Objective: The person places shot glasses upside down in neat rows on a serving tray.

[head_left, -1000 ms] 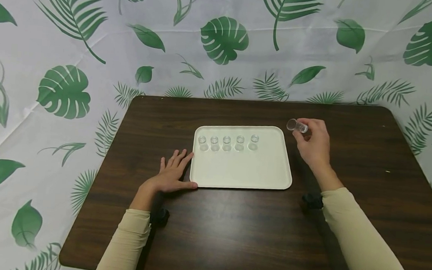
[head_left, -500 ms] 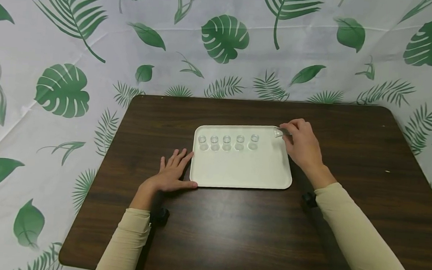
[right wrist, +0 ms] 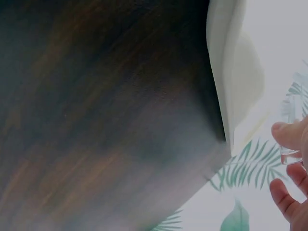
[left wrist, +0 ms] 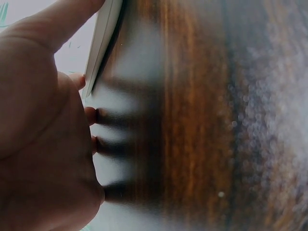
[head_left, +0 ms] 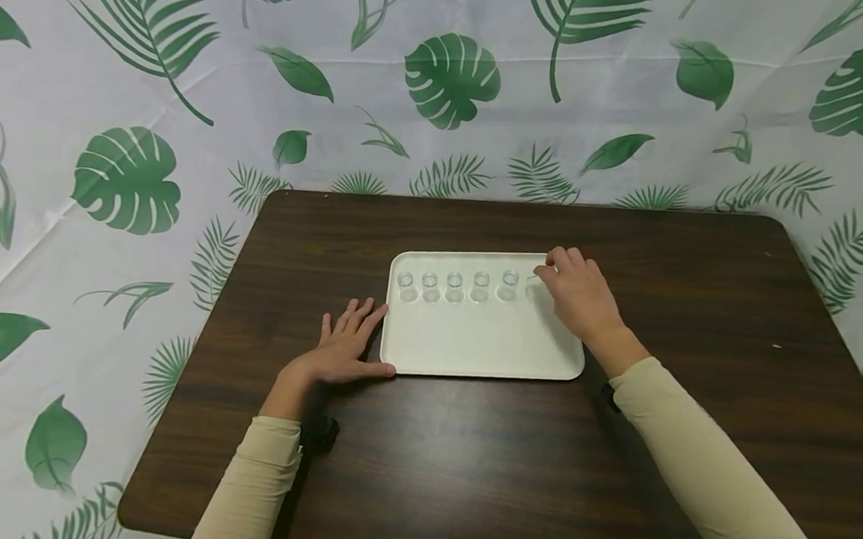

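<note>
A white tray [head_left: 471, 347] lies on the dark wooden table [head_left: 462, 472]. Several small clear cups [head_left: 454, 285] stand in a row along its far side. My right hand [head_left: 576, 296] is over the tray's far right corner and pinches one more clear cup [head_left: 535, 287] at the right end of that row; the same cup [right wrist: 290, 155] shows between my fingertips in the right wrist view. My left hand [head_left: 344, 343] lies flat on the table, fingers straight, thumb against the tray's left front corner. The tray edge [left wrist: 98, 43] shows beside that thumb in the left wrist view.
A leaf-patterned white cloth [head_left: 445, 78] hangs behind and around the table. A small speck [head_left: 775, 345] lies on the wood at the right. Bare wood stretches in front of the tray and to both sides.
My right hand has carried the clear cup from above the table right of the tray leftward and down onto the tray, to the row's right end. My left hand has stayed put.
</note>
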Available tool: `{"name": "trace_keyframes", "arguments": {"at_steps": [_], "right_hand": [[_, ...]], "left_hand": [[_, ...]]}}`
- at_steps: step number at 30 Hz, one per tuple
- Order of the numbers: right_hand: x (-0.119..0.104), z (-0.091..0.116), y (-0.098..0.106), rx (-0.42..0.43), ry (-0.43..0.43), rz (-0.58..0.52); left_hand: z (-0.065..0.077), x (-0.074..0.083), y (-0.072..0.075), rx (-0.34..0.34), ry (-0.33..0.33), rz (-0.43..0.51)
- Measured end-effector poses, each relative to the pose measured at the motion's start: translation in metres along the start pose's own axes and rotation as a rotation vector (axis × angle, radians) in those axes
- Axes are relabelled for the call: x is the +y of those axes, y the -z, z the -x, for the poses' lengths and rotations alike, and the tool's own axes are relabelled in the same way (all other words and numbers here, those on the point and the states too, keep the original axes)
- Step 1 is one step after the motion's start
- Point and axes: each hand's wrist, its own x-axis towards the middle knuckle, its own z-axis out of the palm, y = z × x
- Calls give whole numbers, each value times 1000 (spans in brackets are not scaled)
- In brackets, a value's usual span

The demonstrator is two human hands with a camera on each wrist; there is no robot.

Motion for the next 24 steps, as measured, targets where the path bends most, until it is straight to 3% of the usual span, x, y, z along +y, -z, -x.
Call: {"name": "trace_keyframes", "arguments": {"at_steps": [8, 24], "right_hand": [[-7, -4, -3, -49, 114, 110], [-11, -6, -9, -78, 196, 242]], "left_hand": [[0, -2, -1, 1, 3, -2], [-1, -4, -2, 7, 2, 1]]}}
